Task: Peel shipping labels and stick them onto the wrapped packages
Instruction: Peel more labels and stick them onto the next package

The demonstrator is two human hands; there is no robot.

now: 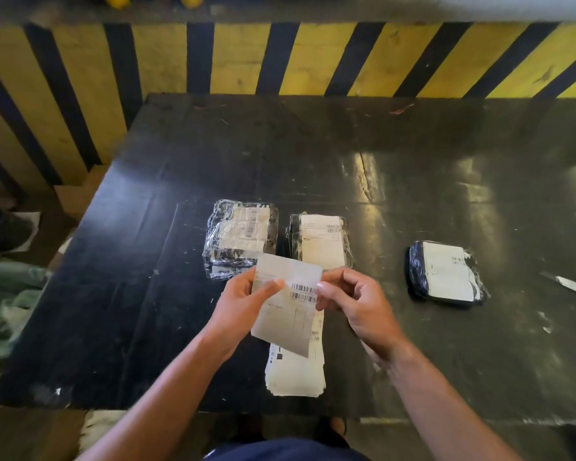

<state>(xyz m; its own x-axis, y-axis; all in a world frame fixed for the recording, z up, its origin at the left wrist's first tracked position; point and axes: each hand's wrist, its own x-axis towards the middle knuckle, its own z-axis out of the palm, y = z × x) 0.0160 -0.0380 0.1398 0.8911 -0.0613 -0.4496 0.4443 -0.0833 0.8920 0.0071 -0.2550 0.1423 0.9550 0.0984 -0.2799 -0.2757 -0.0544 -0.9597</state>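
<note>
Centrally, above a scuffed black table (413, 154), the left hand (243, 301) and right hand (356, 301) each pinch a side edge of one shipping label (288, 307), holding it off the surface. Directly beneath lies a stack of labels (296, 371). Just beyond the hands sit two plastic-wrapped packages (241, 237) (320, 241), each bearing a label. A third labelled package (444, 274) lies well apart to the right. Behind the table runs a wall with yellow and black stripes (246, 58).
</note>
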